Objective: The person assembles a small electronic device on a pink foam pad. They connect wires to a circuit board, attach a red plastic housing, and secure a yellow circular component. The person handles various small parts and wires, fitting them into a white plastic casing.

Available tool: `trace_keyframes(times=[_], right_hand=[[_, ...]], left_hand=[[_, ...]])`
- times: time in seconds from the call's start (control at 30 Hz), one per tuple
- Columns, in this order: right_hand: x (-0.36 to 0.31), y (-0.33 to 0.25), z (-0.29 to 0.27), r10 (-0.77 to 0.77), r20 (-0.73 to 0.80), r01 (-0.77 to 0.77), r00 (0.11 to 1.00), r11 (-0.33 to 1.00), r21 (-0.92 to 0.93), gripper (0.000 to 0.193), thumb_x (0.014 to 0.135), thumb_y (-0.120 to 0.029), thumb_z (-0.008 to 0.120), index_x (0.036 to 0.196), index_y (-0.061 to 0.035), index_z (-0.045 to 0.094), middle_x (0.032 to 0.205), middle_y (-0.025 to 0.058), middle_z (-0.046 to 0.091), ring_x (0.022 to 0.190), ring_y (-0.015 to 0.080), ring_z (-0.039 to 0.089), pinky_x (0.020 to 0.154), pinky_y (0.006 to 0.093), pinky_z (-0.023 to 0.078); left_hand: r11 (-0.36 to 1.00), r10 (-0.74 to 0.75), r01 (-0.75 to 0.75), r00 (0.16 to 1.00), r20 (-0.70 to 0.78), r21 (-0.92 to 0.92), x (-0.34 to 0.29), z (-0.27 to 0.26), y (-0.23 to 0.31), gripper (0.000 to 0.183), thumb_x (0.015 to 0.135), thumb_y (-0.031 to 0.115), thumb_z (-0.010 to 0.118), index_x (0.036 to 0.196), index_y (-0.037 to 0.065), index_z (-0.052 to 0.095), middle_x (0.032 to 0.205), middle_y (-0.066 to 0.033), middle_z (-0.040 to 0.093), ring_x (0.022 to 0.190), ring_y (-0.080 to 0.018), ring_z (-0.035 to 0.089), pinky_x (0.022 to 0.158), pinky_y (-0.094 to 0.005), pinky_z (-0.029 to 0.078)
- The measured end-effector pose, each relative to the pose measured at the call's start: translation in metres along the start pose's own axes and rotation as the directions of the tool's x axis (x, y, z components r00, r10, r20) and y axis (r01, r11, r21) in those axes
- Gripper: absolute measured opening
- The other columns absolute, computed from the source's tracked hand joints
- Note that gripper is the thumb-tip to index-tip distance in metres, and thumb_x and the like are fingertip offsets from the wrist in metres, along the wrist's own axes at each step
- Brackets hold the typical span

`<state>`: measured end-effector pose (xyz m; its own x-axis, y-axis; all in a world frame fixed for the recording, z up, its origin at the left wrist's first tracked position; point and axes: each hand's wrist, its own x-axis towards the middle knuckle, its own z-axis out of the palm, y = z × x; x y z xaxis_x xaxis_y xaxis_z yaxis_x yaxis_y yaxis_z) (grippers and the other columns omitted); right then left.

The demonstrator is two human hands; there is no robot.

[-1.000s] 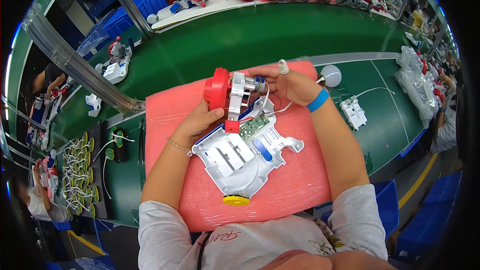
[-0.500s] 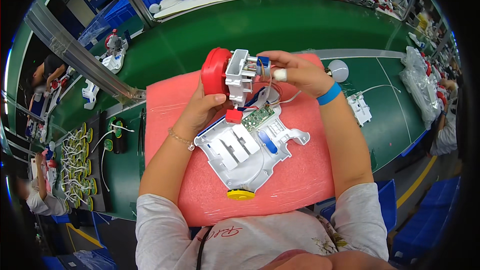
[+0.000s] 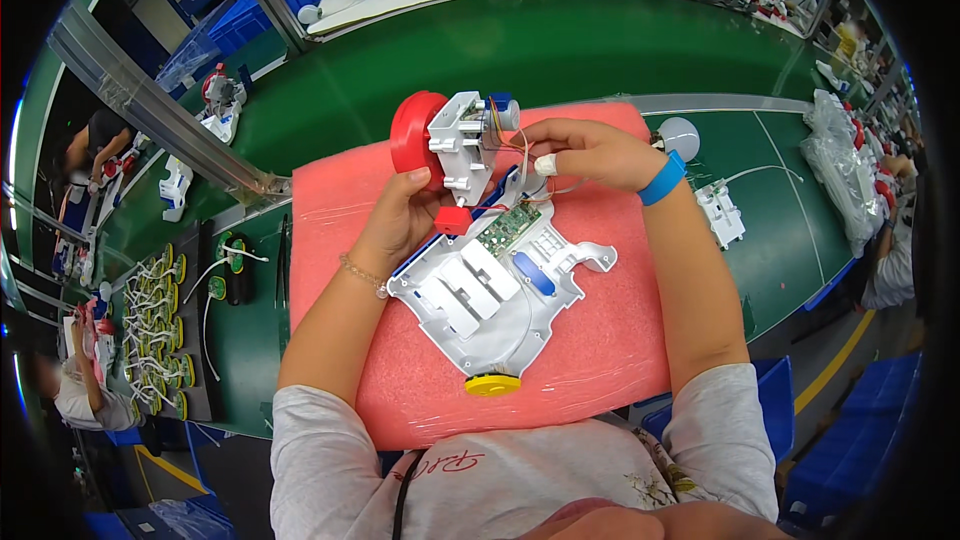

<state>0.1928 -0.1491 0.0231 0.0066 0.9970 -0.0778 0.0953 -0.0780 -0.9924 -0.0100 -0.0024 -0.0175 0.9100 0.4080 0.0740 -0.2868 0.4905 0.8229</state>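
In the head view, the left hand [image 3: 400,215] is curled around the lower part of the red wheel [image 3: 411,135], apparently to hold its white bracket [image 3: 460,155] up over the foam pad's far edge. The right hand [image 3: 590,152] is half-closed beside the wires [image 3: 522,145]; whether it grips them I cannot tell. The foam pad [image 3: 600,370], at the tabletop's [image 3: 770,275] near edge, probably cushions the white shell [image 3: 500,345].

The red disc [image 3: 411,138] and white shell [image 3: 512,318] look smooth plastic, the pink pad [image 3: 600,365] foam.
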Motion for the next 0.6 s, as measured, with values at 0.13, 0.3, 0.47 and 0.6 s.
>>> trace_keyframes(times=[0.13,0.3,0.47,0.6], right_hand=[[-0.003,-0.001,-0.002,-0.003,-0.030,0.004,1.000,1.000,0.020,0.033,0.082,-0.016,0.052,0.112,-0.0006,0.049,0.098,0.0041,0.055,0.087,0.0105,0.052,0.074,0.0253,0.044],[-0.002,0.001,-0.006,0.065,0.020,-0.066,0.998,0.998,0.012,0.029,0.082,-0.016,0.053,0.106,-0.0010,0.053,0.090,0.0028,0.058,0.081,0.0098,0.054,0.071,0.0248,0.045],[0.002,0.000,-0.006,0.034,0.020,-0.033,0.999,0.999,-0.023,0.032,0.082,-0.016,0.052,0.110,-0.0007,0.050,0.100,0.0051,0.056,0.091,0.0122,0.052,0.078,0.0259,0.042],[0.004,0.004,-0.001,-0.168,-0.064,0.168,0.984,0.986,0.000,0.043,0.081,-0.020,0.051,0.118,-0.0013,0.043,0.112,0.0079,0.050,0.103,0.0154,0.047,0.089,0.0290,0.035]], left_hand=[[1.000,-0.006,0.005,0.999,0.051,0.018,0.001,0.004,0.003,0.045,0.080,0.020,0.051,0.118,-0.002,0.040,0.114,-0.0143,0.050,0.102,-0.0241,0.050,0.089,-0.0383,0.040],[0.996,0.021,-0.015,0.997,-0.068,0.083,0.002,0.005,-0.002,0.053,0.074,0.030,0.058,0.118,0.005,0.041,0.113,-0.0090,0.049,0.098,-0.0215,0.049,0.083,-0.0359,0.043],[0.972,0.081,-0.076,0.997,-0.016,0.224,0.006,0.005,0.001,0.063,0.073,0.024,0.061,0.125,0.008,0.028,0.118,-0.0098,0.044,0.105,-0.0226,0.047,0.086,-0.0372,0.042],[0.932,0.124,-0.139,0.990,0.065,0.335,0.003,0.014,0.011,0.082,0.068,0.011,0.066,0.131,0.015,0.013,0.121,-0.0101,0.038,0.110,-0.0235,0.042,0.086,-0.0378,0.042]])
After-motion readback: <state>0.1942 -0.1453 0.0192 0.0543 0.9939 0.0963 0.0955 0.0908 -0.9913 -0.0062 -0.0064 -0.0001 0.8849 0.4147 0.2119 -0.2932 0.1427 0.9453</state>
